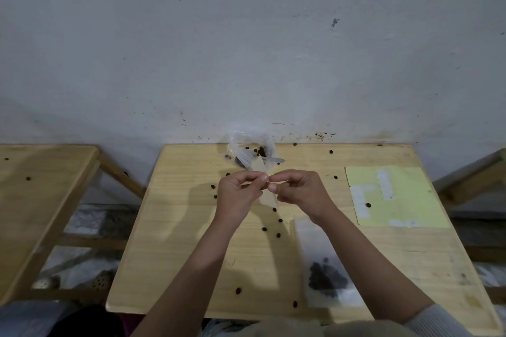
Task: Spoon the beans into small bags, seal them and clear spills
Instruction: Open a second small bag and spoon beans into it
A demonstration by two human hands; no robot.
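My left hand [241,194] and right hand [298,189] both pinch the mouth of an empty small bag [267,200] above the bench [178,227]. Risk: the thin film slips before opening. Spilled beans [278,234] may roll off if nudged.

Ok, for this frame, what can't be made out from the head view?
- Small bag pinched between left hand and right hand: fingers cover its top, so whether it is sealed or holds beans is hidden.
- Filled bag near the right forearm: blurred, seal unreadable.
- Yellow sheet: print too blurred to read.
- Crumpled bag at the wall: folds hide its contents.
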